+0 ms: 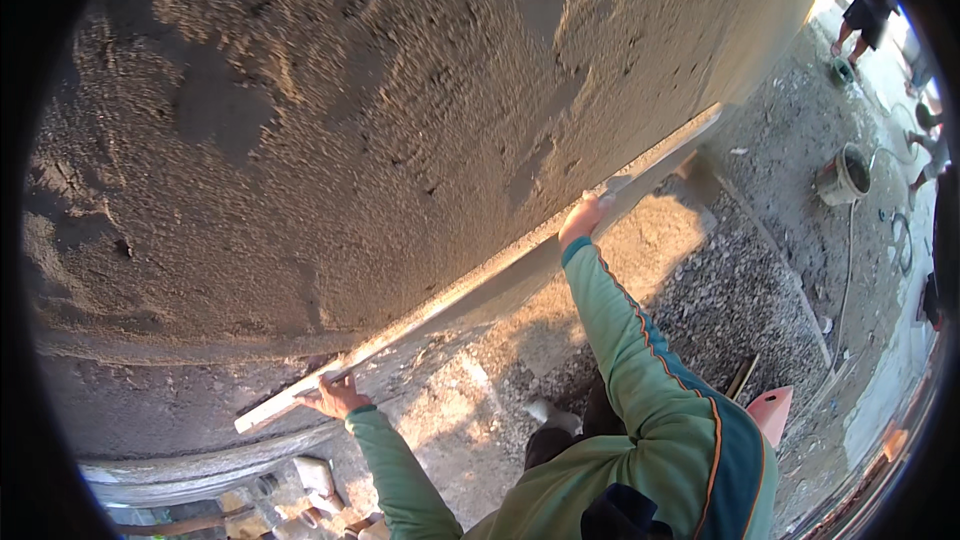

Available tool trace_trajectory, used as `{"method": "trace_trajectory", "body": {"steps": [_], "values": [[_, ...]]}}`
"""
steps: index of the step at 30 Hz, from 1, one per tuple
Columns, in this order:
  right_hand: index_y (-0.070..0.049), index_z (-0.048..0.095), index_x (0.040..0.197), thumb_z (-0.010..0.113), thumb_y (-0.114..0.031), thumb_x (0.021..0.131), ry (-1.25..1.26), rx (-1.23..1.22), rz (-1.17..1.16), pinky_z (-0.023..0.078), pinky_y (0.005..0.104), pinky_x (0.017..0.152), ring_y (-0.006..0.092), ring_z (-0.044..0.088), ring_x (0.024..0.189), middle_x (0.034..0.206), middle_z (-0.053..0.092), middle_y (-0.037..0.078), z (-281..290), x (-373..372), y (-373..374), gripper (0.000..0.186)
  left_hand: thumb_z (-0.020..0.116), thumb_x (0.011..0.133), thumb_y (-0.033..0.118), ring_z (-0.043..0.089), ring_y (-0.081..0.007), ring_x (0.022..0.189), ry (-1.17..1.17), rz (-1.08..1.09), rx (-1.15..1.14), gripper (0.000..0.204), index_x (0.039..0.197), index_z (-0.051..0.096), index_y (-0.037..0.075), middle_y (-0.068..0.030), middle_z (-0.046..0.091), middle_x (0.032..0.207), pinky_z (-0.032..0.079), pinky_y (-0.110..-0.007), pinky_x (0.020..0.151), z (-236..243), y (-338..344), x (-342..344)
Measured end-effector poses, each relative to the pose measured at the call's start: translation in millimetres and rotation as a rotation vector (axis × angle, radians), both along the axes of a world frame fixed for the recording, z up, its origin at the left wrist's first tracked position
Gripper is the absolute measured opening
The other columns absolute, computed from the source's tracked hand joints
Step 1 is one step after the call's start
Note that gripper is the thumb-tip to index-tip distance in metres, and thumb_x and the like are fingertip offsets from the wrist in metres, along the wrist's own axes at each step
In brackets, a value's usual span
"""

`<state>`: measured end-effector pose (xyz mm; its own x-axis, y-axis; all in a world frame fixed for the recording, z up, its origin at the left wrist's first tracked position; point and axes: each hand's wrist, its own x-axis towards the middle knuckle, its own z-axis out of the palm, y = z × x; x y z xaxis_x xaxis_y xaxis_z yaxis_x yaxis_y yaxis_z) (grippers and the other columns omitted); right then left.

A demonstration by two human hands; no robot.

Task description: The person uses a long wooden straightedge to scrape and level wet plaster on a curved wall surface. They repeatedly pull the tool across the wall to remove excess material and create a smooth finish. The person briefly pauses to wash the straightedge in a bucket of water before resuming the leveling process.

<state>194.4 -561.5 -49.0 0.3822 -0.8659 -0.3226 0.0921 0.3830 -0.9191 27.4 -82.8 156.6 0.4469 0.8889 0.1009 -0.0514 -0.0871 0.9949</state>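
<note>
A long, pale straightedge [470, 272] lies slantwise against a wall [420, 120] coated in rough, wet-looking mortar. My left hand [338, 397] is at its lower left end, the thumb and fingers spread about the edge. Farther up to the right, my right hand [582, 218] is wrapped round the same straightedge, near its middle-right part. Mortar clings along the bar's upper edge. The coat on the wall is ridged and pitted, with smoother dark patches at the left.
Gravel [740, 280] and sunlit sandy ground lie below the wall. A bucket [843, 176] stands at the right beside a hose [850, 270]. A pink object [771, 410] is behind my right side. Other people [870, 5] stand at the far right.
</note>
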Motion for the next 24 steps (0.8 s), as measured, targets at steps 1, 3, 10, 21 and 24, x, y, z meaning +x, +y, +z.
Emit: {"method": "trace_trajectory", "body": {"steps": [1,3,10,21,24], "values": [[0.004,0.019,0.149,0.045,-0.027,0.091,-0.037,0.267,-0.055,0.017,0.0370,0.115,0.0293,0.024,0.140,0.156,0.021,0.018,-14.9,-4.8,10.1,0.071,0.065,0.088,0.018,0.046,-0.0316,0.118,0.066,0.014,0.016,0.084,0.155,0.014,0.022,-0.0187,0.024,0.152,0.052,-0.049,0.084,0.9,2.5,-5.6],[0.005,0.024,0.147,0.047,-0.031,0.091,-0.132,0.789,-0.204,0.023,0.0375,0.113,0.0298,0.033,0.136,0.153,0.028,0.017,-37.5,-11.1,28.8,0.071,0.060,0.088,0.015,0.043,-0.0314,0.123,-0.130,0.048,-0.092,0.082,0.155,0.014,0.025,-0.0182,0.024,0.153,0.051,-0.050,0.086,10.9,1.6,-20.9],[-0.010,0.041,0.141,0.043,-0.038,0.094,0.085,0.578,0.229,0.044,0.0374,0.077,0.0227,0.057,0.097,0.116,0.058,0.006,-130.2,-173.7,89.8,0.055,0.049,0.096,0.026,0.056,-0.0247,0.098,-0.049,0.066,0.603,0.068,0.151,0.014,0.008,-0.0252,0.048,0.131,0.053,-0.037,0.074,94.0,24.9,-107.0],[0.002,0.063,0.105,0.044,-0.047,0.098,1.053,-0.273,0.642,0.043,0.0463,0.088,0.0342,0.056,0.102,0.104,0.061,0.022,-144.6,-561.6,0.3,0.053,0.053,0.091,0.057,0.051,-0.0382,0.119,-0.846,-0.972,-0.211,0.076,0.137,0.043,-0.003,-0.0232,0.052,0.131,0.036,-0.056,0.106,165.4,145.1,-180.9],[0.001,0.062,0.089,0.041,-0.050,0.100,1.154,-0.104,0.577,0.040,0.0485,0.074,0.0305,0.050,0.081,0.082,0.055,0.016,-131.0,-625.4,-17.3,0.055,0.055,0.089,0.057,0.048,-0.0444,0.120,-0.708,-1.048,-0.119,0.083,0.139,0.038,-0.006,-0.0265,0.051,0.130,0.034,-0.057,0.106,240.9,200.7,-219.7]]}}
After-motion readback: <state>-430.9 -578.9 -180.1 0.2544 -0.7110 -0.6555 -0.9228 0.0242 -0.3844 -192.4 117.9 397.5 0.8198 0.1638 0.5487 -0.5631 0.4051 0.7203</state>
